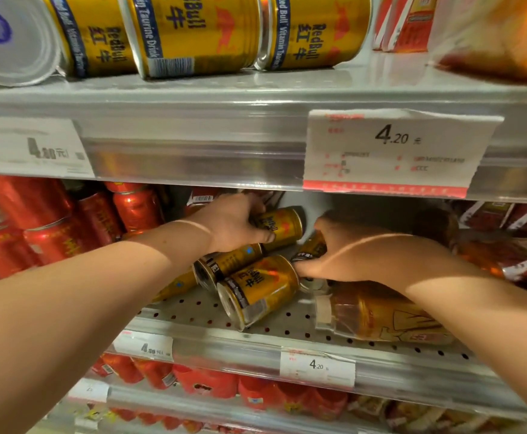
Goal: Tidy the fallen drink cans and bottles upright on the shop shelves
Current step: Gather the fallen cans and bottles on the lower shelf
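Several gold Red Bull cans lie toppled on the perforated middle shelf (193, 311). My left hand (234, 223) grips one gold can (284, 227) deep under the upper shelf, thumb curled along its side. My right hand (343, 255) curls round another gold can (310, 249) just to the right; most of that can is hidden by the fingers. In front lies a big gold can (259, 289) on its side, base toward me. Two more slim gold cans (234, 261) lie behind it. A clear tea bottle (381, 314) lies on its side under my right forearm.
Red cans (46, 227) stand packed at the shelf's left. Red-labelled bottles (506, 245) lie at the right. The upper shelf edge (193, 136) with price tags hangs low over my hands; gold cans (193, 32) lie on it. Red cans (205, 383) fill the shelf below.
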